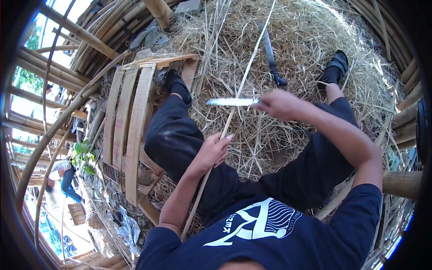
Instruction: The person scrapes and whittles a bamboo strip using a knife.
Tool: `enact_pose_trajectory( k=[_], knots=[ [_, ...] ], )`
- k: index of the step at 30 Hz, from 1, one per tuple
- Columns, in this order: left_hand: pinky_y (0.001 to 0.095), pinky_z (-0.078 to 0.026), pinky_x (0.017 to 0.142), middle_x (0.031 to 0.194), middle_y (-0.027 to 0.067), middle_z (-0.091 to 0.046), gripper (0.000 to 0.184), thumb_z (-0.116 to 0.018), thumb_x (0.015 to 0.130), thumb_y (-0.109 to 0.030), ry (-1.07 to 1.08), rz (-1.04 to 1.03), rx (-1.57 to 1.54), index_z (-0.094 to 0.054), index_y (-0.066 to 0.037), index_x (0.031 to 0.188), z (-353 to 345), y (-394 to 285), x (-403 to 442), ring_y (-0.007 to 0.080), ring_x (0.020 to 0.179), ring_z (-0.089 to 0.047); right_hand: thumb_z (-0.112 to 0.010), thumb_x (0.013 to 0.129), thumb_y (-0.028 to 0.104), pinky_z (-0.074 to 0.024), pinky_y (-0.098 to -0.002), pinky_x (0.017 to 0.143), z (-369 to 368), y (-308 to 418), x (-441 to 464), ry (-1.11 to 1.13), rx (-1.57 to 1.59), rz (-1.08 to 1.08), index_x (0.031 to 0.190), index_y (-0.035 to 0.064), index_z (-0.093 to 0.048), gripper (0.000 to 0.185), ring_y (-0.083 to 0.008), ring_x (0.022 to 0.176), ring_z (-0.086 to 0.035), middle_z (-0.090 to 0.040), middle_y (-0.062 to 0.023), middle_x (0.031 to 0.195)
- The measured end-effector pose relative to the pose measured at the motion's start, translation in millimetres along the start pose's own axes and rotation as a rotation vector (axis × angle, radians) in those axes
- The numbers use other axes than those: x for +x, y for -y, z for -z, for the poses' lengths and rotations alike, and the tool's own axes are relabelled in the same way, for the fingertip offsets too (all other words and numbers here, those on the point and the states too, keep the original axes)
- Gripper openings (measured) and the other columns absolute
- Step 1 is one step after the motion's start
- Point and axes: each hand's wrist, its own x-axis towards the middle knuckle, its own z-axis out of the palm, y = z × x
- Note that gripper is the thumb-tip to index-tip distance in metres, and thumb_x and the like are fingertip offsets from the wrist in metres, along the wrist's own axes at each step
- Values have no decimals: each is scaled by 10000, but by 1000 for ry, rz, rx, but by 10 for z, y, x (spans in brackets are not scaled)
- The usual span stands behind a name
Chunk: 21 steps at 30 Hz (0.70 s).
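My left hand [215, 152] is closed around a long thin bamboo strip [246, 72] that runs from beside my left arm up past the top of the view. In my right hand [280, 105] is a knife [231, 102], gripped by its handle, with the pale blade pointing left across the strip just above my left hand. The blade and right hand are slightly blurred. I cannot tell whether the edge touches the strip. Farther ahead, a second large blade with a dark handle [274, 72] lies on the shavings between my feet.
Bamboo shavings [261, 144] cover the ground around my legs. A slatted wooden pallet [130, 117] stands at my left foot. Bamboo poles [54, 72] form the left side, and a thick pole [402, 183] is by my right elbow. Another person [67, 177] is outside at left.
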Motion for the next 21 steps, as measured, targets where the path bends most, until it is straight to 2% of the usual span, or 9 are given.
enact_pose_trajectory(
  k=[4, 6, 9, 10, 12, 14, 16, 20, 21],
  knots=[
    [211, -293, 365, 529, -50, -396, 219, -529, 962, -225, -15, -37, 42, -487, -49, 839, 29, 62, 57, 36, 394, -359, -480, 957, 371, -444, -503, 663, -293, 220, -56, 67, -22, 197, 827, 16, -600, 397, -401, 703, -584, -595, -208, 706],
    [256, -335, 445, 565, -16, -463, 253, -572, 935, -246, -172, -138, 408, -554, -10, 846, 30, 126, 102, 57, 481, -405, -490, 949, 379, -446, -506, 653, -294, 196, -94, 18, -160, 233, 830, 26, -602, 389, -397, 693, -587, -591, -208, 695],
    [297, -371, 509, 595, 34, -511, 294, -602, 912, -273, -276, -217, 565, -600, 12, 843, 47, 218, 105, 90, 549, -447, -501, 945, 376, -466, -461, 622, -182, -184, 36, -100, -97, 3, 905, 46, -635, 358, -365, 645, -590, -606, -182, 694],
    [301, -380, 510, 596, 46, -514, 302, -603, 912, -280, -278, -210, 584, -602, 15, 845, 44, 223, 99, 99, 547, -459, -446, 965, 398, -496, -447, 655, 7, -197, 53, -65, -94, -212, 889, 38, -661, 426, -307, 687, -623, -640, -152, 731],
    [300, -384, 512, 597, 49, -519, 315, -608, 908, -291, -272, -225, 575, -600, 14, 832, 20, 235, 79, 100, 548, -465, -432, 971, 436, -472, -421, 606, 214, -652, 135, -230, -134, -211, 828, 34, -657, 482, -261, 588, -590, -622, -141, 681],
    [299, -387, 513, 598, 52, -524, 328, -613, 905, -302, -278, -248, 575, -598, 13, 819, 39, 188, 79, 101, 549, -470, -437, 961, 471, -467, -437, 613, 219, -744, 133, -208, -99, -254, 829, 27, -658, 513, -289, 576, -586, -610, -155, 661],
    [303, -390, 510, 595, 59, -528, 334, -619, 901, -308, -314, -242, 604, -597, 14, 815, 17, 181, 86, 105, 542, -473, -431, 959, 479, -469, -461, 623, 59, -424, 19, -116, -18, -218, 803, 8, -643, 540, -337, 600, -589, -603, -186, 658],
    [342, -418, 523, 595, 111, -553, 318, -620, 893, -285, -340, -312, 670, -594, 26, 829, 16, 201, 109, 177, 535, -538, -475, 954, 372, -463, -470, 643, -433, -34, -100, 29, -110, 112, 853, 31, -643, 394, -366, 660, -593, -601, -188, 678],
    [280, -402, 529, 642, 34, -557, 286, -608, 909, -240, -332, -270, 684, -620, 40, 969, -9, 164, 72, 77, 584, -474, -487, 947, 368, -462, -486, 635, -491, -19, -101, 3, -91, 135, 841, 40, -641, 377, -392, 657, -583, -602, -196, 681]
  ],
)
